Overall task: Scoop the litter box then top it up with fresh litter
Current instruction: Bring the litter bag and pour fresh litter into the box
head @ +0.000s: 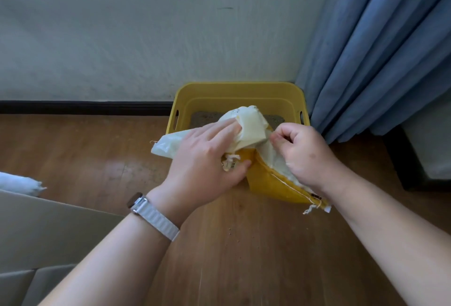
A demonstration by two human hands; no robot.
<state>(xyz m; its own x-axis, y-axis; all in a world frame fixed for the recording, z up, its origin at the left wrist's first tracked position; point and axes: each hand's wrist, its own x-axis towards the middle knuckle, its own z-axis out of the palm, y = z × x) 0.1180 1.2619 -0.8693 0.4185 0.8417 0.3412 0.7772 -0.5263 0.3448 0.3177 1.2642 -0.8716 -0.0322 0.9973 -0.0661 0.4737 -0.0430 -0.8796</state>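
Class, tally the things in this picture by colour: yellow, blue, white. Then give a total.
Yellow: 2, the litter box and the litter bag, pale liner included.
Blue: 1, the curtain.
White: 2, the watch strap and the bundle at the left edge.
Total: 5.

head: worn camera | faces forward and down | close over floor [244, 252]
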